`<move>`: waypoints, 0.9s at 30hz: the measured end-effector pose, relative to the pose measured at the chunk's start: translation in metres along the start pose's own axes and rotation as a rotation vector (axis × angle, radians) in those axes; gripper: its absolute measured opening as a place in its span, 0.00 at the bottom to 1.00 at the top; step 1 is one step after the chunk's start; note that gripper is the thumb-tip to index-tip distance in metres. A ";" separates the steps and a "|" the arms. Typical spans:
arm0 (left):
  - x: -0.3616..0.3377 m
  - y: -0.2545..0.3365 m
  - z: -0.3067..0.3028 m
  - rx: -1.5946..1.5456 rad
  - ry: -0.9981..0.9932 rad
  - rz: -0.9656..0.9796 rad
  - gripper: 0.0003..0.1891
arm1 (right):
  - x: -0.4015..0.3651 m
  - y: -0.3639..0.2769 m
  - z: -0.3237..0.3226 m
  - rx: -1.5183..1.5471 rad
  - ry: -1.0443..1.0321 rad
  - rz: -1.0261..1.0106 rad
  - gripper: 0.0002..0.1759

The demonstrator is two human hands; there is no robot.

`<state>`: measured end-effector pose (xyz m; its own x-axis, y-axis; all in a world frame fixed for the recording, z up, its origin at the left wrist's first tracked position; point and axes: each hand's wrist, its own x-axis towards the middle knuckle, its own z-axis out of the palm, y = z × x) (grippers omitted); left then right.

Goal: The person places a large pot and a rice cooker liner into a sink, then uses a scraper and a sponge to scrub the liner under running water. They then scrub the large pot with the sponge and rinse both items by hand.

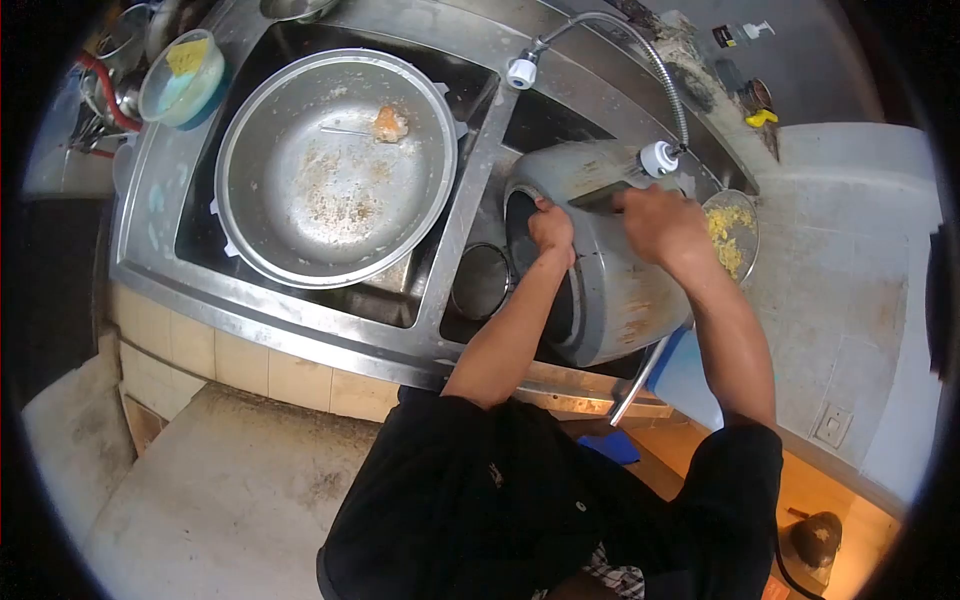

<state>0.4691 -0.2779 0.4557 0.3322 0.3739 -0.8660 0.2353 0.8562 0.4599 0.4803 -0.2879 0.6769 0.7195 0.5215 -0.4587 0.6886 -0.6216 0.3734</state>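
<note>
A large grey metal pot (pixel 635 290) lies tilted on its side over the right sink basin, its dark opening facing left. My left hand (pixel 551 232) grips the pot's rim, fingers closed round the edge. On the pot's upper side, my right hand (pixel 662 222) is closed on a dark, flat item (pixel 597 195), partly hidden, which I cannot make out. Just above that hand is the white spray head (pixel 658 158) of a coiled metal hose. Another wide metal pot (pixel 300 220) sits upright over the left basin, with an orange-white lump (pixel 389 125) and brown residue inside.
A strainer with yellow scraps (pixel 731 236) is right of the tilted pot. A tub (pixel 183 85) with a yellow sponge stands at the upper left. The faucet knob (pixel 521 72) sits behind the basins. A metal bar (pixel 638 385) sticks out at the front edge.
</note>
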 end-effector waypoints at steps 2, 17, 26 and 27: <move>-0.007 0.002 0.001 -0.014 0.001 -0.011 0.34 | 0.019 0.026 0.019 0.044 -0.017 0.071 0.20; 0.024 -0.020 0.002 0.050 0.003 0.070 0.33 | 0.076 0.014 -0.003 -0.130 -0.181 -0.128 0.17; 0.000 -0.011 -0.002 0.007 0.006 0.098 0.32 | 0.116 0.025 0.022 -0.217 -0.209 -0.201 0.19; 0.002 -0.017 -0.001 0.009 -0.001 0.096 0.32 | 0.117 0.024 0.022 -0.118 -0.139 -0.133 0.19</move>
<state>0.4645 -0.2916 0.4455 0.3542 0.4535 -0.8179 0.2109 0.8133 0.5423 0.5790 -0.2547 0.6142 0.6081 0.5036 -0.6137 0.7881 -0.4757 0.3906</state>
